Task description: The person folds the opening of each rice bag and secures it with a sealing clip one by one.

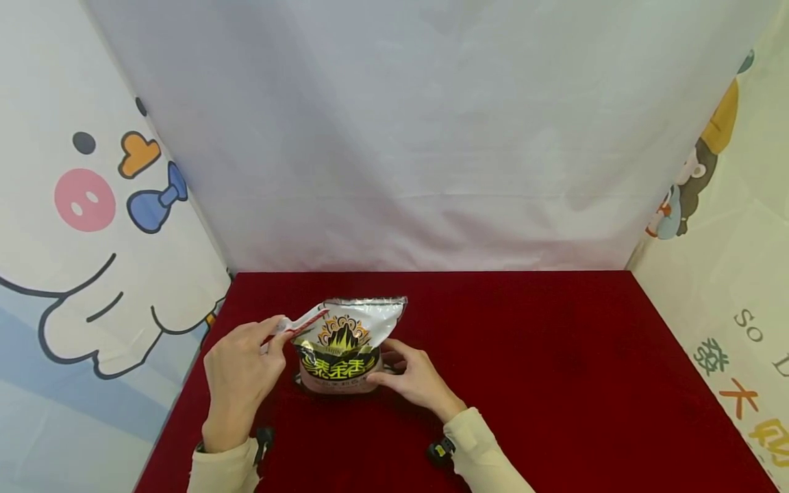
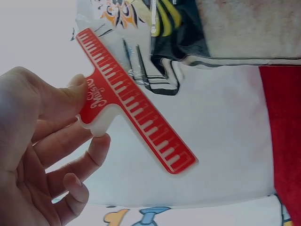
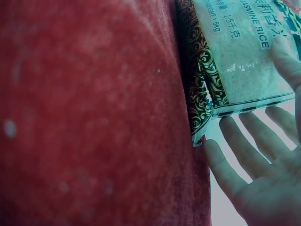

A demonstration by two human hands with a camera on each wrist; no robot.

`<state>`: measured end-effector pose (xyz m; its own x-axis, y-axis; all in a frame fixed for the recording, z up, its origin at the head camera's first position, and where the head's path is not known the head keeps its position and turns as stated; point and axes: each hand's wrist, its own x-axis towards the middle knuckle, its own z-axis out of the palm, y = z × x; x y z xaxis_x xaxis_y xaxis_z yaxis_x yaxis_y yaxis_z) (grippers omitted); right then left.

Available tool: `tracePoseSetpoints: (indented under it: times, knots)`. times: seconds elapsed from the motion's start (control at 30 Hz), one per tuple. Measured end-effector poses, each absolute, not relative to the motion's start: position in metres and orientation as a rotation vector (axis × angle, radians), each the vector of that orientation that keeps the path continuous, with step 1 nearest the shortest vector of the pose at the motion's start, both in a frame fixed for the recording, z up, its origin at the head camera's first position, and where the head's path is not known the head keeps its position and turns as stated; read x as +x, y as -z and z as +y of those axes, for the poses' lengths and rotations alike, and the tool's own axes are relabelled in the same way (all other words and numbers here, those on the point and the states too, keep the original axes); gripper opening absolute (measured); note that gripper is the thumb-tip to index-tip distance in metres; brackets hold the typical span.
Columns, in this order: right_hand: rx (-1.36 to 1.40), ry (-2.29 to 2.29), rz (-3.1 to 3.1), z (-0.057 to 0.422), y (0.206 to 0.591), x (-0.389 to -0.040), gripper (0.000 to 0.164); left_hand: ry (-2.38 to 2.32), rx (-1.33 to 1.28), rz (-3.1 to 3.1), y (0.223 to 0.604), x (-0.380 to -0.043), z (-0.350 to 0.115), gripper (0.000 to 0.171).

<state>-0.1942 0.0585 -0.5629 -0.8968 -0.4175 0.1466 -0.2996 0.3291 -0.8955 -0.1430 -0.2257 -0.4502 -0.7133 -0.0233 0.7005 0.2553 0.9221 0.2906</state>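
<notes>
Standing upright on the red cloth is a bag of jasmine rice (image 1: 345, 352), its clear and white top leaning to the right. My left hand (image 1: 243, 366) pinches the handle of a red-and-white clip (image 2: 127, 99) with a piano-key pattern, thumb on the red side and fingers on the white side. In the head view the clip's long bar overlaps the bag's upper left edge. My right hand (image 1: 416, 380) holds the bag's right side, thumb on the front. In the right wrist view, the right-hand fingers (image 3: 251, 150) reach the bag's side seam.
Red cloth (image 1: 524, 370) covers the table. A pale curtain (image 1: 431, 137) hangs behind it, with printed cloth walls at left (image 1: 123, 274) and right (image 1: 709, 287). Both wrists carry small dark devices.
</notes>
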Motion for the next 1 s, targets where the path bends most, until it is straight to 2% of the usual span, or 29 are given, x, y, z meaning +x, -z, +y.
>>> tracePoseSetpoints:
  times: [1.0]
  knots:
    - [-0.649,1.617,2.479,0.059,0.564,-0.194,0.058,0.479,-0.207,-2.324,0.436,-0.146,-0.220,0.026]
